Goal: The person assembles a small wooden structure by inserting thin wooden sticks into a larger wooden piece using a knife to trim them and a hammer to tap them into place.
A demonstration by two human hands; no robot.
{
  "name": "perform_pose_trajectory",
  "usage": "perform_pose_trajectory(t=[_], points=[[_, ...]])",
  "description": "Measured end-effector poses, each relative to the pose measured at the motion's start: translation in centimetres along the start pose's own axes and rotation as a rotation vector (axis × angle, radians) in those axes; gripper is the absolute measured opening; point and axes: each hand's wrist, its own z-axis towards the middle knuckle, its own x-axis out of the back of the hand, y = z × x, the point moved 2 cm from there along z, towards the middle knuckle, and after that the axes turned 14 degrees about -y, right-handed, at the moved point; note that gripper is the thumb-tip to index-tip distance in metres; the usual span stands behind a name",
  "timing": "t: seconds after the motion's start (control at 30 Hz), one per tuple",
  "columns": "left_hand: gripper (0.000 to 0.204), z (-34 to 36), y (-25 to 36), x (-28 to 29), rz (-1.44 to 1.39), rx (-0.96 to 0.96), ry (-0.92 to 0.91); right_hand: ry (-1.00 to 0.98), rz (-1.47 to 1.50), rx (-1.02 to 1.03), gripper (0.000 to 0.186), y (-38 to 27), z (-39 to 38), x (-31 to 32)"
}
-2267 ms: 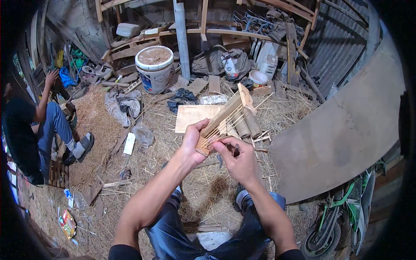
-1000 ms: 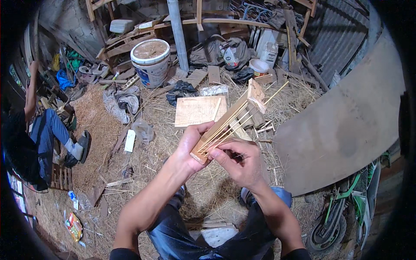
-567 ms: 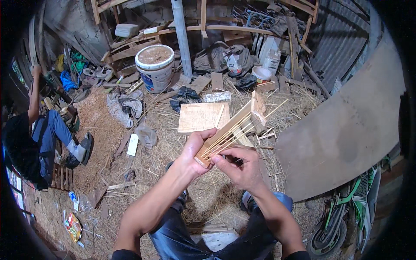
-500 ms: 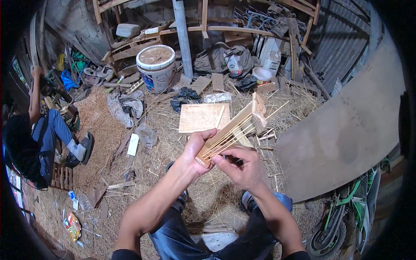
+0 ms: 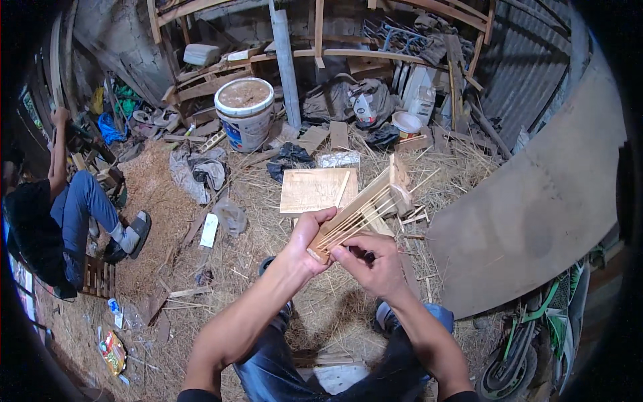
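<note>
Straw-strewn floor [image 5: 251,264], filled bucket [image 5: 245,128] at the back. Wooden frame [image 5: 360,199] held above the floor, left hand [image 5: 306,244] clamped round its near end. Right hand [image 5: 375,265] at the near ends of thin sticks [image 5: 368,220]; whether it pinches one, I cannot tell. Progress, judged from here: several sticks already run lengthwise; one overshoots the far block [image 5: 400,191], not flush.

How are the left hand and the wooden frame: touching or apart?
Touching. The head view shows the left hand wrapped round the near end of the wooden frame, with no gap between.
</note>
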Motion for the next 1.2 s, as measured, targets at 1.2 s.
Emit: perform_pose_trajectory(t=[1.2], points=[[0.025,-1.5,0.3,-5.3,0.251,-0.18,0.027,0.046,-0.132,0.017,0.012,-0.4,-0.8,-0.4]])
